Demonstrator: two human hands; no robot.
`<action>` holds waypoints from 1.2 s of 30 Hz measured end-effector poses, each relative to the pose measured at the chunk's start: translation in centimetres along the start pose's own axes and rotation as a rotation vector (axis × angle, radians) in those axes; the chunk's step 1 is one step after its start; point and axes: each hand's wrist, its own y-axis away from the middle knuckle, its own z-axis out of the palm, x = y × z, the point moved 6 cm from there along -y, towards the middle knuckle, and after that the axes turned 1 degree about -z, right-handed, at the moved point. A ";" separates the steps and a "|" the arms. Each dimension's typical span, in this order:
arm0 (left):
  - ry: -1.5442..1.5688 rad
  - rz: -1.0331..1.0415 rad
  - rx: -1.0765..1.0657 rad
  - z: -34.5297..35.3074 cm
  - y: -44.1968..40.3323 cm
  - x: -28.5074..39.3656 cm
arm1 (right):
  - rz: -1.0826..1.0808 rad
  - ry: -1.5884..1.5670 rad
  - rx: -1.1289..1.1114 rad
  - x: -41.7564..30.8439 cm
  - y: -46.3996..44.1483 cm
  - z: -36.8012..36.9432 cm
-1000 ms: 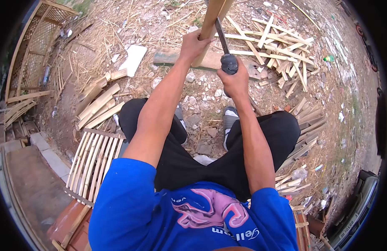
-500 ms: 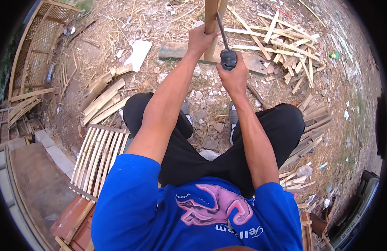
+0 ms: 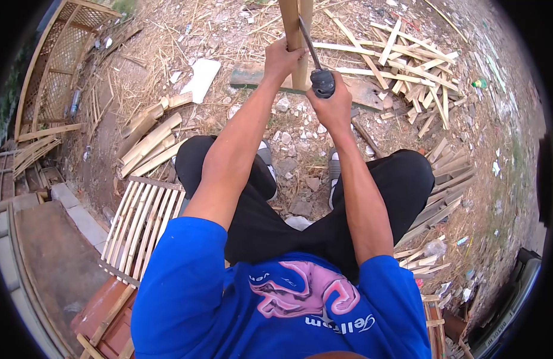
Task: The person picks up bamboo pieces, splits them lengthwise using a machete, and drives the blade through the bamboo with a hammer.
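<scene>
My left hand [image 3: 282, 63] is wrapped round an upright length of bamboo [image 3: 292, 25], which stands at the wooden board [image 3: 245, 75] on the ground. A split seems to run down the bamboo, leaving two parts side by side. My right hand [image 3: 334, 106] grips the black wrapped handle of a long-bladed knife [image 3: 322, 84]. Its narrow dark blade leans up and left, its upper part against the bamboo at the split. The tops of the bamboo and the exact tip of the blade are hard to make out near the frame's upper edge.
Split bamboo strips [image 3: 417, 66] lie heaped at the upper right, with more pieces [image 3: 444, 185] beside my right knee. Bamboo halves [image 3: 151, 143] and a slatted panel [image 3: 142, 224] are on the left. A stick [image 3: 365, 136] lies between board and knee. A lattice frame [image 3: 52, 66] stands far left.
Both hands, the knife and the bamboo have shifted slightly to the left. The grip of each hand looks the same.
</scene>
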 end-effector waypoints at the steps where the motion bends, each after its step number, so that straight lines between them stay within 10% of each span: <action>1: 0.009 0.016 -0.001 0.0 -0.1 0.0 | -0.018 -0.013 -0.007 -0.3 0.2 -0.3; 7: 0.162 0.214 -0.001 -1.1 -0.7 7.0 | -0.130 -0.106 0.095 -4.6 0.8 -3.1; 17: -0.168 -0.018 -0.393 3.0 2.8 -4.4 | 0.344 -0.182 0.119 8.5 1.3 -1.9; 21: 0.013 0.000 -0.397 4.1 2.7 -3.4 | 0.205 -0.240 0.082 6.8 0.6 -2.2; 36: 0.096 -0.093 0.024 2.7 2.0 -0.9 | -0.066 -0.161 0.002 1.8 0.4 -2.1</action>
